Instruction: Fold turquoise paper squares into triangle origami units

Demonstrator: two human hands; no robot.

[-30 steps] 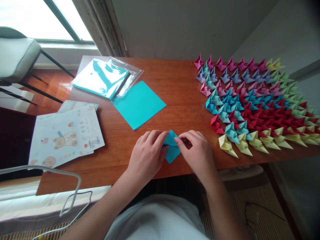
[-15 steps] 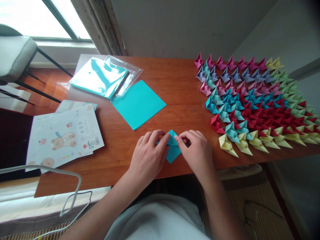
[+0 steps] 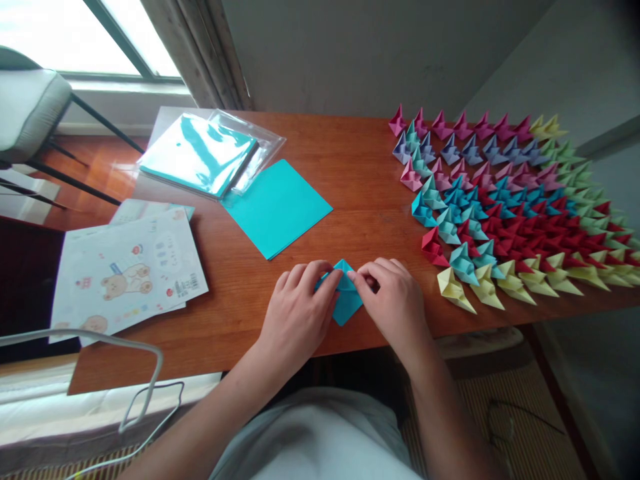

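Note:
A small folded square of blue origami paper (image 3: 347, 308) lies cornerwise near the table's front edge, with crease lines and a folded layer at its upper part. My left hand (image 3: 301, 303) is closed on its left side, thumb and forefinger pressing near the upper middle. From the right, my right hand (image 3: 393, 300) pinches the paper's upper right edge between thumb and curled forefinger. Both hands cover the side corners. Just beyond them rests a stack of larger turquoise paper sheets (image 3: 285, 210), flat on the table.
Rows of folded paper figures (image 3: 520, 227) in many colours fill the table's right side. At the back left lies a clear plastic packet of paper (image 3: 200, 153). Bear-printed sheets (image 3: 130, 273) lie left, near a white cable (image 3: 150, 343). A chair (image 3: 35, 110) stands beyond the wooden table (image 3: 360, 180).
Almost nothing differs. The fingers have shifted very slightly on the blue paper, and the paper stays in place.

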